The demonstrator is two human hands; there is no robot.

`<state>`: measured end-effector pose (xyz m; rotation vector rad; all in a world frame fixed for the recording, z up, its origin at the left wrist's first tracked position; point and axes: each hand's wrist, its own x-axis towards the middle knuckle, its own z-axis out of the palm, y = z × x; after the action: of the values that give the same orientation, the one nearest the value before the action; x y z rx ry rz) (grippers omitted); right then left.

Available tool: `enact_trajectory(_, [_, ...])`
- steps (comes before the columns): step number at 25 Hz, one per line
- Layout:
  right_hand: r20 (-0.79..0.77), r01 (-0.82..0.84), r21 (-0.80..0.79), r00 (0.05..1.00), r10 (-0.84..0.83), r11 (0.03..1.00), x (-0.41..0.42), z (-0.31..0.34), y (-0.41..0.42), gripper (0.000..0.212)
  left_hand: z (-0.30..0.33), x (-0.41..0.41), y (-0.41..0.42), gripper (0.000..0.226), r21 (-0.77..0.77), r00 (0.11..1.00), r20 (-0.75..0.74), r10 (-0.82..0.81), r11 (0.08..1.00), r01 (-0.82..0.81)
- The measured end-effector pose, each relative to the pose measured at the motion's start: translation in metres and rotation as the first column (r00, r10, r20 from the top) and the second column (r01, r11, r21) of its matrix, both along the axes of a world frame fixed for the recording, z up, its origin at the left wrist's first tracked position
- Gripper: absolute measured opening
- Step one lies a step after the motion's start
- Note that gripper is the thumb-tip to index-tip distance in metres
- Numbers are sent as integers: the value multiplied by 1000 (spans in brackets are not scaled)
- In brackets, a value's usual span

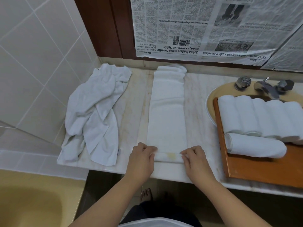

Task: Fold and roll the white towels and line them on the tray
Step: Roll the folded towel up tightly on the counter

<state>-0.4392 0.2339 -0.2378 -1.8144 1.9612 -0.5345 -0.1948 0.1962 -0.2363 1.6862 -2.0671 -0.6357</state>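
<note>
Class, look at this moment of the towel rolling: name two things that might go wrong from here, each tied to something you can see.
1. The left hand and right hand grip only the ends of the starting roll; its middle may go slack, giving an uneven roll.
2. The folded towel bunches at its far end, so the roll may finish lumpy.

The one camera sits on my head and looks forward and steeply down over the marble counter (196, 89), close enough that my left hand (142, 158) and right hand (196, 159) fill the lower middle and my forearms run off the bottom edge. Its wide lens bends the tiled wall (32, 63) at left and reaches the newspaper-covered mirror (205, 27) at top, with the wooden tray (262, 169) cut off at right.
</note>
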Motion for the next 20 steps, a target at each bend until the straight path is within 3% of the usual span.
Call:
enact_trajectory(2, [-91, -42, -77, 995, 35, 996, 0, -2, 1, 25, -2, 2, -2, 36, -111, 986, 104, -132, 983, 143])
enact_trajectory(5, [-287, -280, -142, 930, 231, 949, 3, -3, 6, 54, -7, 0, 5, 46, -250, 916, 256, -310, 894, 372])
enact_trajectory(9, [-315, -280, -151, 923, 223, 948, 13, -3, 15, 39, -14, -1, 19, 36, -236, 905, 285, -315, 892, 385])
enact_trajectory(11, [-356, -302, -149, 905, 234, 941, 13, -7, 16, 35, -16, -1, 19, 48, -206, 892, 314, -325, 894, 398])
enact_trajectory(13, [-365, -311, -158, 900, 238, 937, 12, -9, 17, 31, -17, -1, 14, 49, -200, 893, 287, -347, 890, 410])
enact_trajectory(16, [-304, -328, -163, 914, 270, 930, 8, -6, 19, 25, -8, 2, 13, 22, -171, 892, 236, -386, 887, 430])
enact_trajectory(17, [-279, -341, -140, 914, 294, 929, 8, -2, 20, 20, -4, 2, 15, 23, -125, 906, 198, -373, 907, 401])
enact_trajectory(20, [-69, -289, -24, 955, 287, 957, 7, 3, 18, 19, 4, 6, 19, 27, 62, 975, -50, -215, 974, 218])
